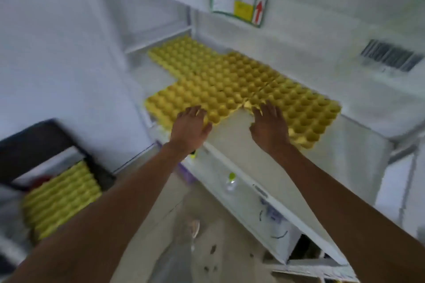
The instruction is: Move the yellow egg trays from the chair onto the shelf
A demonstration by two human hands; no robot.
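Note:
Three yellow egg trays lie on the white shelf (234, 135): one far left (181, 53), one near left (195, 96), one on the right (299, 103). My left hand (188, 128) rests flat on the front edge of the near left tray, fingers spread. Over the front left corner of the right tray lies my right hand (270, 126), also flat with fingers apart. Neither hand grips anything. A stack of yellow egg trays (59, 197) sits on the dark chair (46, 135) at lower left.
An upper shelf edge with a green-framed label (239, 4) and a barcode sticker (391, 55) overhangs the trays. A white wall stands at left. Below the shelf are a plastic bottle (230, 181) and printed boxes (273, 216). The floor shows between my arms.

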